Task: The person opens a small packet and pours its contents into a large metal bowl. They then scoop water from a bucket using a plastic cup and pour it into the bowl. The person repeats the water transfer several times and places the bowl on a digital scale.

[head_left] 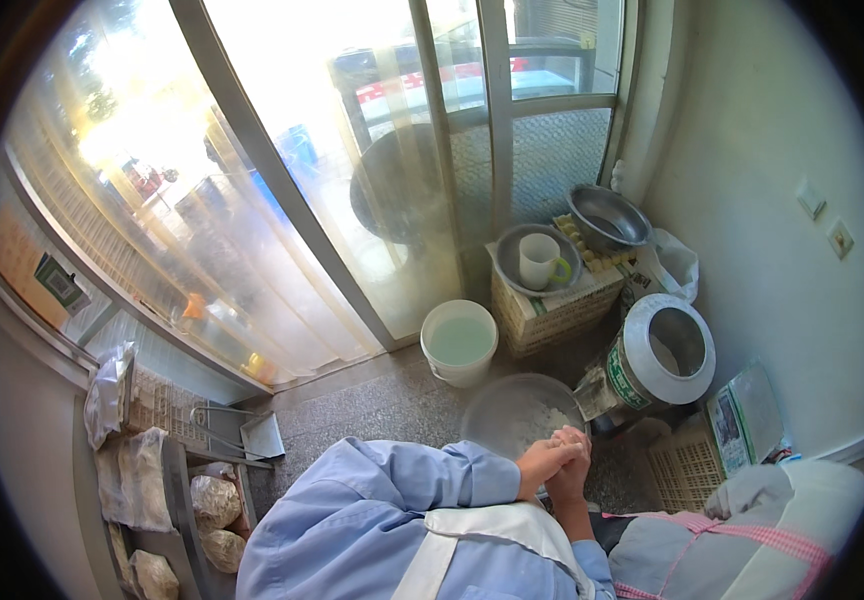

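Observation:
My left hand (540,467) and my right hand (574,472) are pressed together, fingers closed, over the near side of a wide grey basin (490,408). Anything between the palms is hidden. Pale, crumbly lumps (542,428) lie in the basin, just beyond my fingers. A machine with a round white-rimmed drum (697,345) stands to the right, its metal chute (592,395) reaching to the basin's edge. Just beyond the basin is a white bucket (472,374) of cloudy, greenish liquid.
A box (542,318) bears a metal bowl (507,262) with a white jug (538,258). Another metal bowl (607,215) rests behind it. A shelf (184,500) with plastic bags stands left, a dustpan (263,437) beside it. Someone in grey (652,545) is close on my right.

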Tool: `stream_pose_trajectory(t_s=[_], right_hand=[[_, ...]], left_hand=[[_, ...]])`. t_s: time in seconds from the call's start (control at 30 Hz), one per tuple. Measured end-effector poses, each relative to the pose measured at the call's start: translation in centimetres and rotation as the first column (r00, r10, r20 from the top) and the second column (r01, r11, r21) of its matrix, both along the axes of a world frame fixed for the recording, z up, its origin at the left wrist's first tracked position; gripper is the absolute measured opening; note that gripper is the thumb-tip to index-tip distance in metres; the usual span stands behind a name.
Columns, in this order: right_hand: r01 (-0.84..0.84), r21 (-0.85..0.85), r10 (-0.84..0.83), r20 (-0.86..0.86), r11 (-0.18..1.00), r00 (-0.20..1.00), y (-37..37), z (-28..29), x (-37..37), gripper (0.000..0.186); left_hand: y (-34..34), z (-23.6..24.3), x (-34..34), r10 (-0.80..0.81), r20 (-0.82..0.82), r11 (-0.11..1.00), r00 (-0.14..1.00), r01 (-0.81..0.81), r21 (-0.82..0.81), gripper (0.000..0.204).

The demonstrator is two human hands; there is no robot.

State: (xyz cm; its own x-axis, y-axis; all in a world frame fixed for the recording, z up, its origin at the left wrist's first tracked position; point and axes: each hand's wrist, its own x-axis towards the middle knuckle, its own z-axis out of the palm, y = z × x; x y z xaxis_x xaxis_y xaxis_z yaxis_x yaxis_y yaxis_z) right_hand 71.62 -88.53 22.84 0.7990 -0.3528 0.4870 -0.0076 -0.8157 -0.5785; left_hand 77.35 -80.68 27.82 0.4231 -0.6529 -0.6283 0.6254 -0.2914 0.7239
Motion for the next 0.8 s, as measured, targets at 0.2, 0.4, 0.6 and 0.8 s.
stream_pose_trajectory(t_s=[0.2, 0.4, 0.6, 0.8], right_hand=[[0.107, -0.005, -0.107, 0.041, 0.994, 0.993, -0.1, 0.3, 0.0, 0.025], [-0.113, -0.016, 0.112, -0.067, 0.993, 0.991, -0.2, 3.0, -0.2, 0.027], [-0.419, 0.086, 0.428, -0.197, 0.904, 0.882, -0.5, 8.0, -0.4, 0.035], [-0.504, 0.391, 0.542, 0.017, 0.77, 0.84, 1.2, 12.9, 0.3, 0.033]], left_hand=[[-0.1, -0.1, -0.2, -0.033, 0.126, 0.977, 0.992, 0.059, -0.204, 0.031], [-0.3, -0.3, -0.1, -0.126, 0.248, 0.989, 0.96, 0.14, -0.038, 0.026], [-0.2, -1.3, 0.3, -0.236, 0.269, 0.958, 0.934, 0.27, -0.099, 0.035], [0.8, -0.1, 1.2, -0.48, 0.336, 0.807, 0.81, 0.558, -0.191, 0.044]])
